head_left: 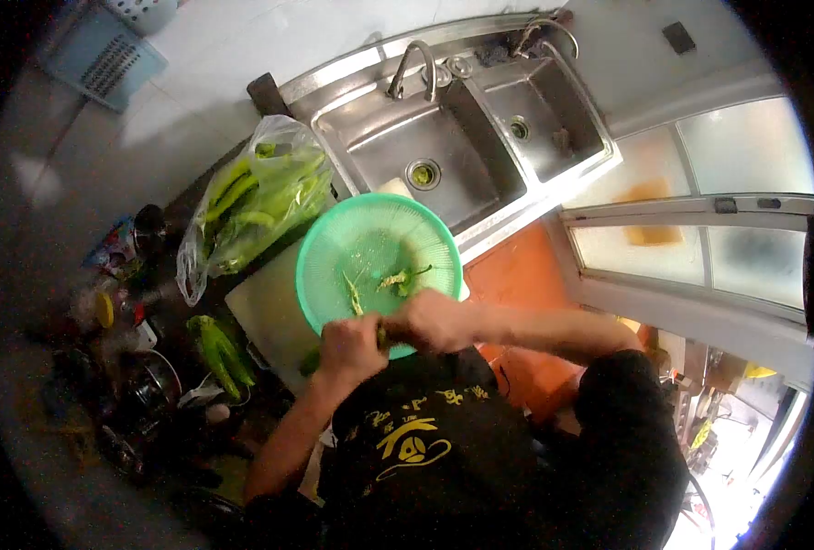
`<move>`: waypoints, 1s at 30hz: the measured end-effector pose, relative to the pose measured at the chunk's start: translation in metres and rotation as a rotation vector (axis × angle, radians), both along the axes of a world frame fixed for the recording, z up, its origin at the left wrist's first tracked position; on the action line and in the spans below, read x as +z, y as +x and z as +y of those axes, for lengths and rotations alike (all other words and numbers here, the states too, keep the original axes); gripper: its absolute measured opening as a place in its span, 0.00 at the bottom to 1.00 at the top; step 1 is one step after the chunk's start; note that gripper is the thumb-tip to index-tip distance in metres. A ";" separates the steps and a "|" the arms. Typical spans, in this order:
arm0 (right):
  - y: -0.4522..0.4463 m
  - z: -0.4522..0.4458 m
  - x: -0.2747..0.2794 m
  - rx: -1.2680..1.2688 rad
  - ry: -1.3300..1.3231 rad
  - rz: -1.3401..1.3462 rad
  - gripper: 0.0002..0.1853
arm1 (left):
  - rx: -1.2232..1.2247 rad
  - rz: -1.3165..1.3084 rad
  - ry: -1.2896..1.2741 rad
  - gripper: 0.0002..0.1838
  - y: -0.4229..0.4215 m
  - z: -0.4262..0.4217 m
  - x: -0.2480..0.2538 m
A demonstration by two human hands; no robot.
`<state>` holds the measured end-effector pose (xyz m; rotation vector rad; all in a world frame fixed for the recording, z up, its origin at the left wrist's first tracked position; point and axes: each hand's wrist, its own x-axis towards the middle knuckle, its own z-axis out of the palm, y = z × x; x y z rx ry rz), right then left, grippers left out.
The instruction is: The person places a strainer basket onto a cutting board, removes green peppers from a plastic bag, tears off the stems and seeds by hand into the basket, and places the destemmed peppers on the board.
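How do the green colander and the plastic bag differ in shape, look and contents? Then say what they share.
Shape: the green colander is round with a firm rim, while the plastic bag is crumpled and irregular.
Look: the colander is coloured green; the bag is clear.
Contents: the colander holds a few small scraps, while the bag is well filled with long green peppers.
Shared: both hold greenish plant matter.
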<state>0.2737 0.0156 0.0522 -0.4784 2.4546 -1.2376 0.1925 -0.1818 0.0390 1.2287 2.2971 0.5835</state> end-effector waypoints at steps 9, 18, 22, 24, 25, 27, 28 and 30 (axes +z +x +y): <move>0.004 0.049 -0.083 -0.132 0.516 -0.002 0.28 | -0.014 0.419 -0.405 0.05 -0.030 0.015 -0.038; 0.007 0.033 -0.076 -0.438 0.296 -0.053 0.22 | 0.414 0.237 -0.402 0.18 -0.067 -0.032 -0.057; 0.005 0.012 -0.079 -0.452 0.210 -0.012 0.20 | 0.891 -0.031 -0.441 0.28 -0.104 -0.176 -0.124; -0.017 0.020 -0.071 -0.491 0.183 0.016 0.17 | 0.967 0.055 -0.538 0.34 -0.131 -0.221 -0.177; -0.037 0.010 -0.049 -0.523 0.135 -0.022 0.15 | 0.992 0.156 -0.382 0.36 -0.138 -0.246 -0.213; -0.080 -0.012 -0.022 -0.448 0.106 0.203 0.15 | 0.978 0.165 -0.464 0.41 -0.151 -0.245 -0.202; -0.104 -0.025 -0.006 -0.406 0.085 0.264 0.16 | 0.983 0.205 -0.390 0.38 -0.154 -0.258 -0.229; -0.153 -0.049 0.010 -0.351 0.025 0.349 0.15 | 1.034 0.302 -0.220 0.32 -0.154 -0.256 -0.248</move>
